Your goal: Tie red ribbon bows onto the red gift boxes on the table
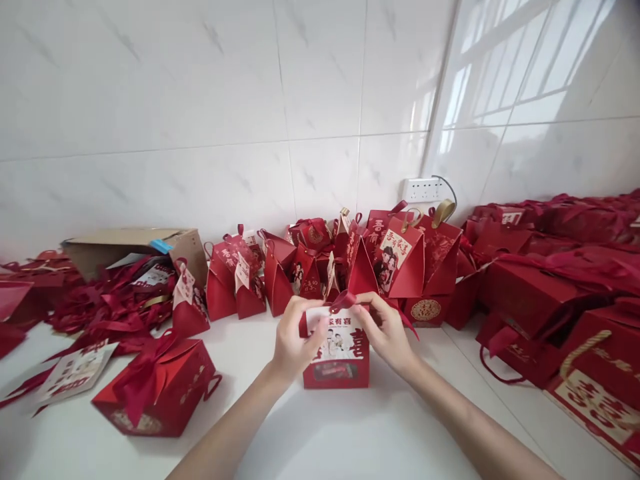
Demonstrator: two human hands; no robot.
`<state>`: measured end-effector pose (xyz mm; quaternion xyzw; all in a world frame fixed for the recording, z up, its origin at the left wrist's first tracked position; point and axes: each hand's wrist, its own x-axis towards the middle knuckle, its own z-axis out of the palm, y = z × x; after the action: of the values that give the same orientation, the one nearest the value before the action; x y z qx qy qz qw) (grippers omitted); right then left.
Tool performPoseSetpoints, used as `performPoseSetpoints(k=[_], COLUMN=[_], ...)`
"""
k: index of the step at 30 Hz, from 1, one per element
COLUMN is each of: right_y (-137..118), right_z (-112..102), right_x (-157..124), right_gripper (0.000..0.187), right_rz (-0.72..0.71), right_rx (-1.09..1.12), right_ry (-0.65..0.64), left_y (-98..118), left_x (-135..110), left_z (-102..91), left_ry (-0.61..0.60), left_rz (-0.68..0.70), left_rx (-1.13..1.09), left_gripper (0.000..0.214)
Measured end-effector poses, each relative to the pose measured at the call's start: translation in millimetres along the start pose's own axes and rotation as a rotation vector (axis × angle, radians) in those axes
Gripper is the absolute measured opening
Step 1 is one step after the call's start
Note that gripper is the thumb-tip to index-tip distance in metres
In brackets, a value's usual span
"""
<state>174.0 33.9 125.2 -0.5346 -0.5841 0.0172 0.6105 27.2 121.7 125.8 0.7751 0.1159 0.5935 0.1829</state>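
A small red gift box (336, 375) with a white printed card on its front stands upright before me. A dark red ribbon (343, 301) crosses its top. My left hand (300, 333) is closed at the box's upper left, thumb over the card and fingers pinching near the ribbon. At the upper right, my right hand (385, 330) is closed in a pinch on the ribbon's other side. The thumb and fingers partly cover the card. Another red box with a ribbon bow (160, 387) sits nearer on the left, beside a loose printed card (75, 373).
Many red gift boxes (400, 260) line the white tiled wall. At the left, a cardboard carton (187, 250) lies with ribbons spilling out. Larger red boxes (535, 293) are stacked on the right. A power strip (423, 190) is against the wall.
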Motion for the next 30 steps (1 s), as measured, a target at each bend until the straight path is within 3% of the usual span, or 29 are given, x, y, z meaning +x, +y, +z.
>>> performPoseSetpoints(k=[4,11,16,21,28,30], right_y=[-1,1,0,-4,-2,1], right_z=[7,19,16,15,14,14], right_x=[-4,-3,-10,-10,-10,-11], right_gripper=[0.022,0.012,0.003,0.006,0.007,0.018], right_rz=[0.024,-0.081,-0.183,-0.274,-0.334,-0.396], right_rx=[-0.013,-0.018,-0.074,-0.134,-0.202,-0.204], right_ry=[0.076,0.035,0.06,0.057,0.056,0.061], left_y=[4,2,8,13,11,12], left_x=[-5,11,20,19,15,14], left_z=[-6.2,-19.2,-24.2,-19.5,-16.6,-15.9], left_ry=[0.01,-0.205,-0.223,-0.231,-0.232,-0.199], left_rz=[-0.006,0.184,0.335,0.28,0.293,0.284], left_rx=[-0.107,-0.093,-0.013,-0.063,0.005,-0.005], left_gripper=[0.018,0.023,0.027,0.015,0.023,0.025])
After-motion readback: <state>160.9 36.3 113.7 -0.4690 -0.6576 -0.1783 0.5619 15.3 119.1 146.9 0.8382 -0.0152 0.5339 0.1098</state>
